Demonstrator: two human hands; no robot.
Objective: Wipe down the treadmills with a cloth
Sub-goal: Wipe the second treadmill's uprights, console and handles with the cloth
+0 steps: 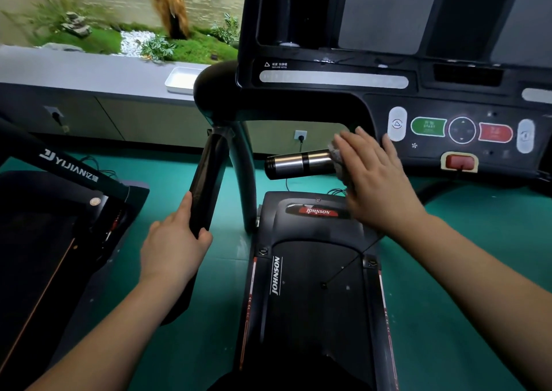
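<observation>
The treadmill (316, 301) belt runs below me. My left hand (173, 247) is curled round the end of the black handrail (209, 175). Further out, my right hand (373, 178) lies flat, fingers straight, pressing the cloth (337, 156) on the near end of the steel grip bar (298, 163). The bar runs leftward from that hand, so I judge the wipe goes that way. The console (388, 98) lies beyond.

Open green floor (167, 187) runs between the handrail (209, 175) and the neighbouring treadmill (59, 226). Right of the handrail the curved post (246, 181) narrows the gap. A metal grip (295, 164) juts leftward under the console (343, 104), and a thin cord (346, 266) crosses above the belt (310, 301).
</observation>
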